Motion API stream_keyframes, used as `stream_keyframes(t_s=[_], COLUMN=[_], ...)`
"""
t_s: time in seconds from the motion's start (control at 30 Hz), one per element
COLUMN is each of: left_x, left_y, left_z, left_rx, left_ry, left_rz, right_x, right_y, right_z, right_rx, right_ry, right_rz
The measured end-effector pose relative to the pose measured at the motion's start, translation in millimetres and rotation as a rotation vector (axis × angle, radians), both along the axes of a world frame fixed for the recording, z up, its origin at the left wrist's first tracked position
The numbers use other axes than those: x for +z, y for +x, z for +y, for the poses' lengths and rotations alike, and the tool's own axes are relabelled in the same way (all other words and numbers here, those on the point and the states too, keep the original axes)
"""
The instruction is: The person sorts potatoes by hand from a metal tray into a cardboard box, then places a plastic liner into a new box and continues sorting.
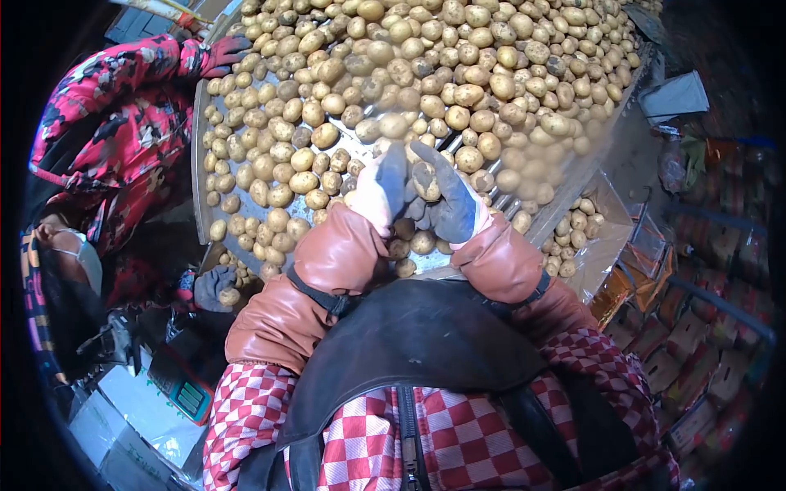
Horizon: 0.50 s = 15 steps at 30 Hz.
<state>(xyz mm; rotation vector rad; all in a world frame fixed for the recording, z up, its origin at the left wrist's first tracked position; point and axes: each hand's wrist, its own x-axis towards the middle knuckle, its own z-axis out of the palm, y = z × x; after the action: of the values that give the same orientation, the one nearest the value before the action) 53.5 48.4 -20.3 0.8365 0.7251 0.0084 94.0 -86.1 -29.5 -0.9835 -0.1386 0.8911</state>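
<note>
My left hand (pixel 391 182), in a grey-blue glove, is at the near middle of the potato table. Its fingers are stretched out and held side by side, with no potato visible in them. Close beside it, my right hand (pixel 455 206) wears a similar glove and has its fingers around a dark-spotted potato (pixel 426 182). Part of that potato's underside is hidden by the fingers. Loose potatoes (pixel 303 182) lie around both hands on the metal table (pixel 358 147). A few more sit just below my wrists.
A large potato heap (pixel 458 49) covers the table's far side. At the left, a co-worker in a pink patterned jacket (pixel 123 123) has one gloved hand (pixel 225 56) at the table edge and the other (pixel 214 288) by a potato. A potato-filled lined box (pixel 577 233) stands right; a scale (pixel 190 398) lower left.
</note>
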Motion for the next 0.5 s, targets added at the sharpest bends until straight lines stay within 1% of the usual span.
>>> stream_keyframes(t_s=[0.03, 0.07, 0.1, 0.13, 0.2, 0.23, 0.27, 0.33, 0.37, 0.4, 0.47, 0.5], left_x=[0, -9, -22, -24, -28, -31, -32, -55, -55, -54, -49, -57], left_y=[1, 2, 4, 9, 19, 20, 16, 16, 21, 23, 38, 30], left_z=[8, 7, 10, 14, 17, 22, 22, 38, 52, 60, 81, 96], left_rx=[-0.162, -0.080, -0.062, -0.042, -0.003, -0.297, -0.561, -1.114, -1.020, -0.997, -0.875, -0.726], left_ry=[0.303, 0.431, 0.697, 0.960, 1.555, 1.632, 1.705, 2.085, 2.040, 2.043, 1.696, 1.845], left_rz=[0.010, -0.028, -0.045, -0.059, -0.427, -0.418, -0.352, -0.370, -0.515, -0.448, 0.029, 0.168], right_x=[-4, -7, -10, -9, -4, -20, -20, -21, -33, -39, -61, -66], right_y=[3, 4, 7, 7, 9, 16, 19, 25, 25, 30, 46, 47], right_z=[-1, -2, -5, -5, -8, -15, -23, -38, -45, -62, -98, -112], right_rx=[0.003, 0.005, -0.017, -0.022, -0.085, -0.022, -0.023, -0.033, -0.050, -0.113, 0.047, 0.045], right_ry=[0.029, 0.060, 0.135, 0.133, 0.075, 0.098, 0.093, 0.019, -0.175, 0.131, -0.312, -0.309], right_rz=[0.069, 0.142, 0.264, 0.268, 0.336, 0.300, 0.296, 0.306, -0.085, 0.331, -0.740, -0.737])
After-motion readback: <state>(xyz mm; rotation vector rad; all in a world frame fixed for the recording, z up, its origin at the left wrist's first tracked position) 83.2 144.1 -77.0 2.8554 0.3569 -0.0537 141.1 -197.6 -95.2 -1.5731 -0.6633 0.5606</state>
